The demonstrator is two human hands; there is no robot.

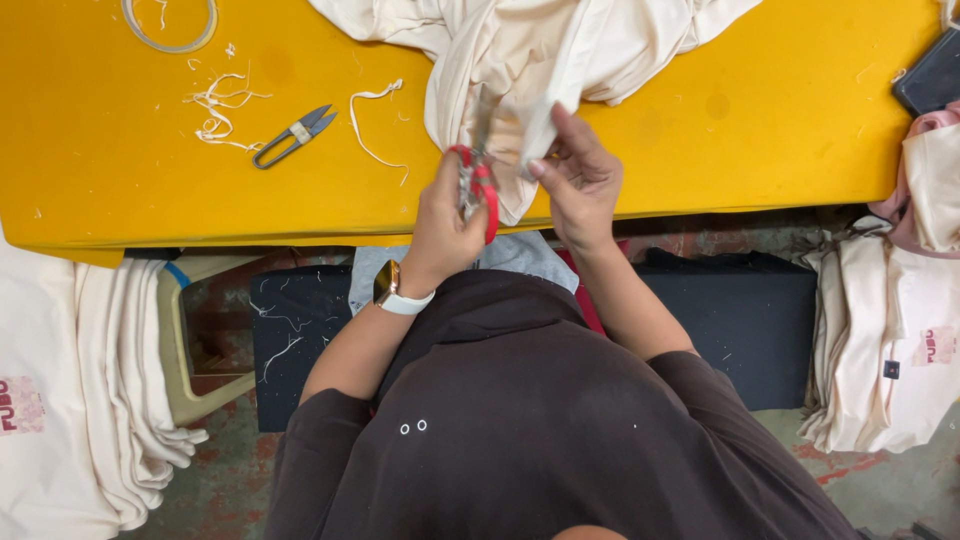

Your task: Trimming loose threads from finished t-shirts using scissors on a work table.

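My left hand (445,225), with a watch (396,291) on its wrist, grips red-handled scissors (487,192) at the front edge of the yellow table (120,190). The blades point up into a bunched cream fabric (520,50) that lies on the table and hangs over its edge. Just to the right, my right hand (582,180) pinches a fold of that fabric, with its fingers next to the scissor blades. The blade tips are partly hidden by the cloth.
Small metal thread snips (295,135) lie on the table to the left, near cream thread scraps (215,105) and a tape ring (170,25). A dark flat object (930,75) sits at the right edge. Stacks of cream garments stand left (60,390) and right (890,340).
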